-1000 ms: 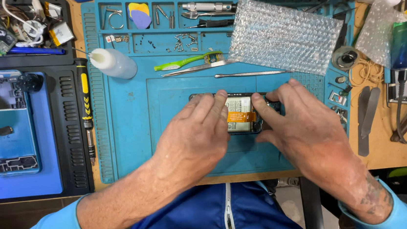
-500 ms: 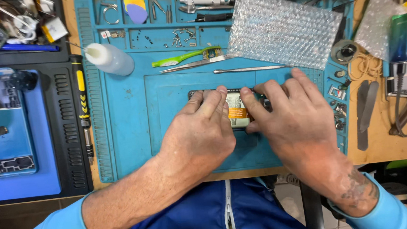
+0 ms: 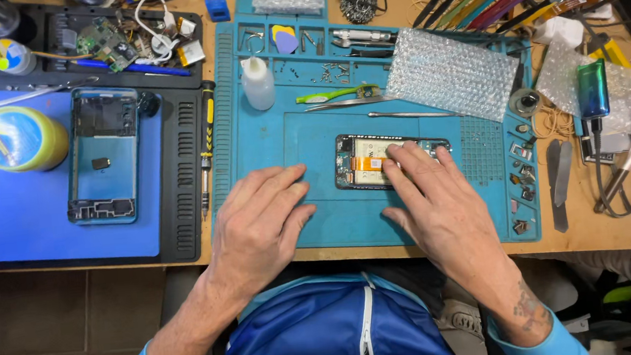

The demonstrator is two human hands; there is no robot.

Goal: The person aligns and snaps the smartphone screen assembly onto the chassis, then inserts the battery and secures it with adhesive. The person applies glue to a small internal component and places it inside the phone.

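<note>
My right hand [image 3: 440,208] lies over the opened phone [image 3: 375,161] in the middle of the blue mat [image 3: 274,143], fingers together and pressing down on its right half (nothing is gripped). My left hand [image 3: 262,224] rests flat on the mat just left of the phone, fingers loosely spread, not touching it. Tweezers [image 3: 339,104] lie above the phone.

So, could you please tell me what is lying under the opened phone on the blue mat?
The opened phone lies flat on the blue mat. The right hand covers its right part, fingers on it, so that end's inside is hidden. The left hand rests on the mat beside it.
</note>
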